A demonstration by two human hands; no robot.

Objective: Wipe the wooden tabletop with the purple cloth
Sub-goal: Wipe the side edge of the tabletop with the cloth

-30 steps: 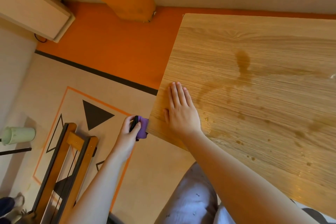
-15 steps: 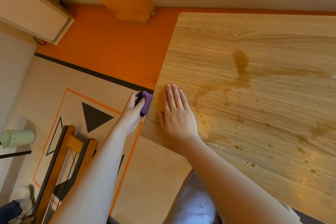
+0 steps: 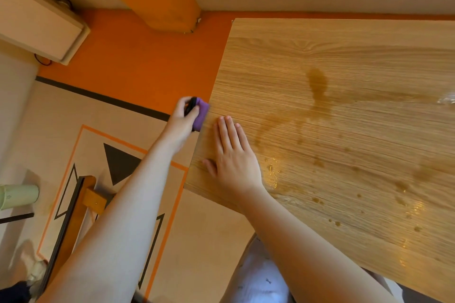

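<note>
An orange-and-beige patterned floor (image 3: 128, 56) lies left of the wooden tabletop (image 3: 344, 51). The left hand (image 3: 183, 120) has its grip curled round the bunched purple cloth (image 3: 200, 114) at the tabletop's left edge. Just beside it the right hand (image 3: 234, 155) lies flat, fingers straight. Brown wet stains (image 3: 317, 83) spread farther right.

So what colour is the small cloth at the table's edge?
Purple: the small folded cloth shows best in the head view.

Flat on the wooden tabletop (image 3: 344, 56), the right hand (image 3: 234, 155) bars the way beside the purple cloth (image 3: 200, 115).
</note>
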